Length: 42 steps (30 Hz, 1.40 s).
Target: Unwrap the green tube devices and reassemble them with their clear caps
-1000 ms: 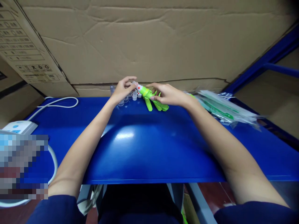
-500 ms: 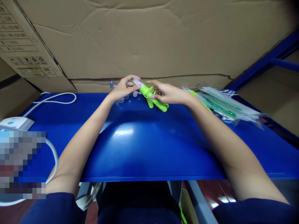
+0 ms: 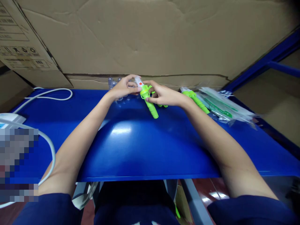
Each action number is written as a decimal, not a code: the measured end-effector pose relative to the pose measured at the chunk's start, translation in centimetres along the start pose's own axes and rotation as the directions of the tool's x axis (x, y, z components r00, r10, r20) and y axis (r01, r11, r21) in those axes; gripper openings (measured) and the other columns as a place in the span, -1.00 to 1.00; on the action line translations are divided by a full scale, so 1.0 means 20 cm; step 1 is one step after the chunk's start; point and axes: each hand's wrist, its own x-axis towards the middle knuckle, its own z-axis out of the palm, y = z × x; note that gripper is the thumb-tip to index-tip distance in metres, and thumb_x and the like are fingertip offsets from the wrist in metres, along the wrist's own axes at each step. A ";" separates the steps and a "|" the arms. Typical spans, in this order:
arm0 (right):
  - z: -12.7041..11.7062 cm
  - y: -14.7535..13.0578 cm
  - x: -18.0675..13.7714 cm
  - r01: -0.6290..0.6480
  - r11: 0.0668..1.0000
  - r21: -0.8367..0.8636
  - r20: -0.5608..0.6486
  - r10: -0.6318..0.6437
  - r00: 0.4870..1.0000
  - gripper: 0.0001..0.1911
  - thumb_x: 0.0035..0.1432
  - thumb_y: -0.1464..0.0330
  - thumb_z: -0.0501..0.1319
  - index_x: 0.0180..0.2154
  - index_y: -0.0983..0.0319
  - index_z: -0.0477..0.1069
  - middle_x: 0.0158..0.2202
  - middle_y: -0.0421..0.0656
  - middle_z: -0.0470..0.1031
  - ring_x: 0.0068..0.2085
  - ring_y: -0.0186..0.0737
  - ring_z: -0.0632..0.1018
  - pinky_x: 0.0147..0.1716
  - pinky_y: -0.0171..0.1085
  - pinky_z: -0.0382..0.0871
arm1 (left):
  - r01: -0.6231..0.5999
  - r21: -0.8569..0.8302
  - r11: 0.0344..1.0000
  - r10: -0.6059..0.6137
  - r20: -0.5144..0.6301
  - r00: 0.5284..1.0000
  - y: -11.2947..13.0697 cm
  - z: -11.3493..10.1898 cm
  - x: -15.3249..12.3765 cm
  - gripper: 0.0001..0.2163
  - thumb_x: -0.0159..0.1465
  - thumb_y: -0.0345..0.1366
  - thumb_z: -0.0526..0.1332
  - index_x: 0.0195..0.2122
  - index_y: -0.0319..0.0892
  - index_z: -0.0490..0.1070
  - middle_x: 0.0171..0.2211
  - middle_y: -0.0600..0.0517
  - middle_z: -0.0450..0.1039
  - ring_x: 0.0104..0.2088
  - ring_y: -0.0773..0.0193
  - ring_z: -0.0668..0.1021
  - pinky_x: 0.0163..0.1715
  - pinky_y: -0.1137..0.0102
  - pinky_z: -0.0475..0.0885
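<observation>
Both my hands meet at the far middle of the blue table [image 3: 131, 137]. My right hand [image 3: 161, 94] is closed round a lime-green plastic piece [image 3: 150, 104] whose long end slants down toward me. My left hand [image 3: 124, 88] pinches a small clear cap with a red dot [image 3: 139, 82] at the top end of that green piece. Several small clear caps [image 3: 112, 82] stand on the table just behind my left hand. More green parts [image 3: 164, 105] lie partly hidden under my right hand.
Another green piece [image 3: 195, 97] lies right of my right hand, beside a pile of clear plastic bags [image 3: 222, 106]. Cardboard boxes [image 3: 145, 37] wall off the back. A white cable [image 3: 50, 93] and a white device [image 3: 9, 120] sit at the left. A blue frame [image 3: 267, 61] rises at the right.
My right hand has taken up one green piece and turned it more upright, its long end now pointing toward me. My left hand stayed pinched on the clear cap at its top.
</observation>
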 end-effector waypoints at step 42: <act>0.04 -0.07 0.00 -0.108 0.939 0.326 0.083 0.086 0.993 -0.41 0.42 -0.02 0.13 0.27 0.16 0.10 -0.23 -0.13 0.63 -0.40 -0.19 0.65 -0.33 -0.18 0.61 | -0.190 0.188 0.964 0.206 -0.067 0.976 0.17 0.09 -0.04 -0.82 0.23 -0.31 0.45 -0.20 -0.25 0.56 -0.32 -0.01 0.60 -0.13 0.14 0.65 -0.09 0.31 0.57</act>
